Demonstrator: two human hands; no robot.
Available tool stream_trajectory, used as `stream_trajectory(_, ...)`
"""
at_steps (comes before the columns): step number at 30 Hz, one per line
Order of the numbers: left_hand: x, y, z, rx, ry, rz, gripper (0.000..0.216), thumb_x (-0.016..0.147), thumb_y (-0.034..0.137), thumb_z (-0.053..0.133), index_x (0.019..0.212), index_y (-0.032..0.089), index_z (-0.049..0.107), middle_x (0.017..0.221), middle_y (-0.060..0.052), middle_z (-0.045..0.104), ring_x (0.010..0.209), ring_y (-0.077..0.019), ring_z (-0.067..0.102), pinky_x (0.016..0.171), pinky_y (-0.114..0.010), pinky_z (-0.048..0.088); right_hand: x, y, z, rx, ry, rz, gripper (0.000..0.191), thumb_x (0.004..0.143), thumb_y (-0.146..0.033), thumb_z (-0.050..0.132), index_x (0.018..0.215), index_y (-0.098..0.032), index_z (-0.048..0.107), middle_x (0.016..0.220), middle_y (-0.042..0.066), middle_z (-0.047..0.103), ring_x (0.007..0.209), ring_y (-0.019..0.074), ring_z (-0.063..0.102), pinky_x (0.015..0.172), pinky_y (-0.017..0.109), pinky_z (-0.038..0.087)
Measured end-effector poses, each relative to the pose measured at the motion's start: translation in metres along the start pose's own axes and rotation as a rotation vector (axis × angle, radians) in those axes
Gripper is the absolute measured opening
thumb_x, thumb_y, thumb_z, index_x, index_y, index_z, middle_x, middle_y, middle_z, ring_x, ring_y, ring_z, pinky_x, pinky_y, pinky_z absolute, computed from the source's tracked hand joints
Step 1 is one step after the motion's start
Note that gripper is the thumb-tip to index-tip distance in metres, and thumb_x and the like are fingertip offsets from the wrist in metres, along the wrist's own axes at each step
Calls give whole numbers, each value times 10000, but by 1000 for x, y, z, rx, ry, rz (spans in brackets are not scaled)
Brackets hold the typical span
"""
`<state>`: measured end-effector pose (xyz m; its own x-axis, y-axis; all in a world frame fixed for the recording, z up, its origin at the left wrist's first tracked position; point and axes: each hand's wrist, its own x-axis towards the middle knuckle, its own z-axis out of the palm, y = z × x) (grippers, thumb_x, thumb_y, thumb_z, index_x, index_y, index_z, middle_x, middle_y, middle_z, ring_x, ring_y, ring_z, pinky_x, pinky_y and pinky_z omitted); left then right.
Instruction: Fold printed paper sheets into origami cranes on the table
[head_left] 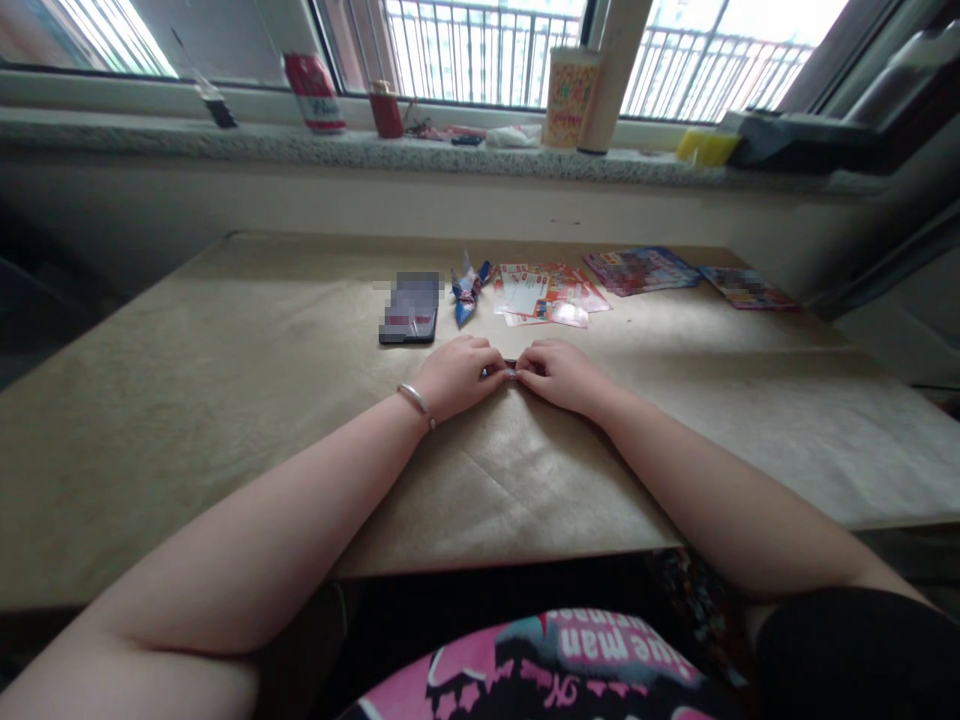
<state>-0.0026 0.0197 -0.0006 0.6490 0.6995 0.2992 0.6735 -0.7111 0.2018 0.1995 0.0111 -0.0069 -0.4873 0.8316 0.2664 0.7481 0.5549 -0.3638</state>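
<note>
Over the middle of the table, my left hand (463,375) and my right hand (562,373) face each other with fingertips pinched. Between them is a small piece of coloured paper (511,370), mostly covered by the fingers; its shape is too small to make out. A folded paper crane (466,292), blue, red and white, lies just beyond my left hand. To its left rests a dark phone (411,308), its screen blurred. Orange and white printed paper sheets (551,293) are spread beyond my right hand.
Colourful printed cards (641,270) and another printed booklet (750,287) lie at the table's back right. Along the windowsill (247,143) stand a red can (313,92), a red bottle (386,110), a patterned paper cup (568,97) and a yellow object (706,147).
</note>
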Motion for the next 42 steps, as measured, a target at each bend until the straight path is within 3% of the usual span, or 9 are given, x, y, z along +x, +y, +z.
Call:
stream_trajectory(10,4,3,4,33,33,-71,252,875,325,579,713,175,702,712,-43,631,741,-175,579,699,-285,436,2,2,-3,-49,7,114,206,840,-334,594,718,-192,679,751,43,676,720,168,558,634,279,339)
stream_trajectory(16,7,4,4,-25,-36,-168,235,874,338,584,777,157,699,751,-44,646,727,-168,569,681,-278,411,4,3,-1,-27,-24,171,207,831,-348,599,723,-195,685,728,29,680,678,152,538,594,272,302)
stream_trajectory(22,7,6,4,15,-47,-161,192,873,330,602,845,158,681,814,-46,663,780,-182,584,687,-281,407,2,4,1,84,-2,205,156,802,-342,641,758,-197,675,720,3,670,652,129,537,580,253,306)
stream_trajectory(27,9,7,4,34,-65,-151,181,891,337,597,908,173,671,849,-41,671,808,-190,588,698,-283,414,1,5,3,88,25,173,110,793,-299,648,765,-194,668,709,-4,650,657,131,533,592,249,328)
stream_trajectory(33,9,4,6,22,-72,-143,177,895,331,600,941,181,680,887,-47,666,845,-195,598,738,-290,443,-4,8,-2,39,26,-58,120,840,-247,626,897,-193,716,827,34,663,770,150,570,695,255,402)
stream_trajectory(42,-2,-6,0,-32,-14,70,184,915,202,550,937,214,732,931,-35,685,864,-162,617,779,-266,469,-5,9,-5,8,7,-38,153,866,-276,610,882,-223,753,856,38,689,784,156,611,706,263,424)
